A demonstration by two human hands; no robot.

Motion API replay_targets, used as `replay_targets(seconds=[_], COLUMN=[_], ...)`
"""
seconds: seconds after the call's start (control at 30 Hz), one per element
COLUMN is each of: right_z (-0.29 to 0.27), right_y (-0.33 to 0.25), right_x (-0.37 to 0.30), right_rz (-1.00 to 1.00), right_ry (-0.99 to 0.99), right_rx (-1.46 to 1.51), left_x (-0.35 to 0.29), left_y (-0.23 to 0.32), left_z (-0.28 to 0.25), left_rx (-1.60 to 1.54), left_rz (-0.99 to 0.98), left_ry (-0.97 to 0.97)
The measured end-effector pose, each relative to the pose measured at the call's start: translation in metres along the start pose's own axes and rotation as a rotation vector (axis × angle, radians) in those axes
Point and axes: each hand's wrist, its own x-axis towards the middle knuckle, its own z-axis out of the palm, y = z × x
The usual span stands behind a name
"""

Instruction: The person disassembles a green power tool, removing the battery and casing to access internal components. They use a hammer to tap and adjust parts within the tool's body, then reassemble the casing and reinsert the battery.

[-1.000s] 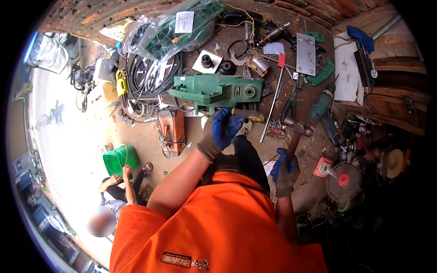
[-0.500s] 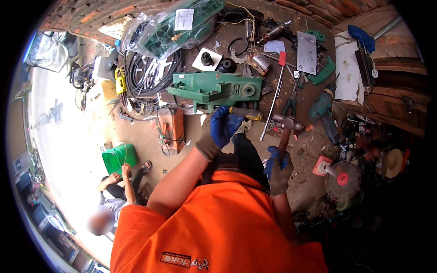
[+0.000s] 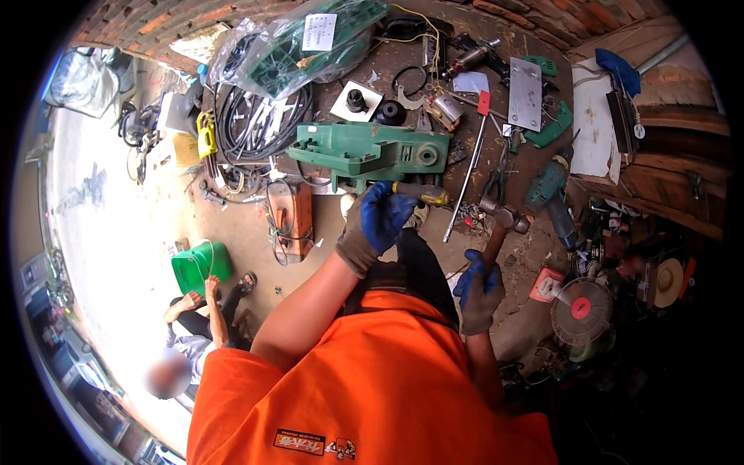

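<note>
My left hand (image 3: 380, 225), in a blue and grey glove, grips a screwdriver with a dark and yellow handle (image 3: 418, 193) held against the lower edge of a green machine housing (image 3: 364, 151) on the ground. My right hand (image 3: 479, 288), also gloved, holds a hammer (image 3: 502, 221) by its wooden handle. The metal head of the hammer is raised to the right of the screwdriver's end, a short way apart from it.
Black cables (image 3: 256, 120), a bagged green part (image 3: 310, 43), a metal plate (image 3: 525, 93), a long rod (image 3: 465, 186), pliers and a green drill (image 3: 549, 190) lie around. An orange box (image 3: 293, 217), a green bucket (image 3: 200, 265), a small fan (image 3: 581, 310) and a seated person (image 3: 198, 325) are nearby.
My right hand has lifted the hammer from low beside my leg up and leftward toward the screwdriver. My left hand stays on the screwdriver at the green housing.
</note>
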Motion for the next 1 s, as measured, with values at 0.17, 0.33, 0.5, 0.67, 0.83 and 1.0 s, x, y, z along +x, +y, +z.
replay_targets(seconds=[0.17, 0.33, 0.5, 0.67, 0.83, 1.0], right_z=[0.009, 0.007, 0.012, 0.010, 0.016, 0.018], right_y=[-0.001, -0.002, -0.002, 0.011, 0.004, -0.004], right_x=[0.009, 0.004, 0.006, 0.005, 0.003, 0.004], right_rz=[0.154, 0.105, 0.182, 0.083, 0.124, 0.209], right_ry=[-0.073, 0.012, -0.060, -0.054, -0.041, -0.064], right_rx=[-0.185, -0.019, -0.137, -0.163, -0.067, -0.093], left_x=[0.001, 0.002, 0.008, 0.002, 0.007, 0.002], left_y=[-0.001, 0.000, 0.001, 0.000, 0.003, 0.001], left_z=[0.002, -0.001, -0.007, 0.002, -0.006, 0.000], left_rx=[-0.019, -0.020, -0.044, 0.002, 0.038, 0.032], left_rz=[0.013, 0.010, 0.002, 0.027, 0.015, 0.054], left_ry=[0.021, -0.019, 0.003, 0.019, -0.004, -0.042])
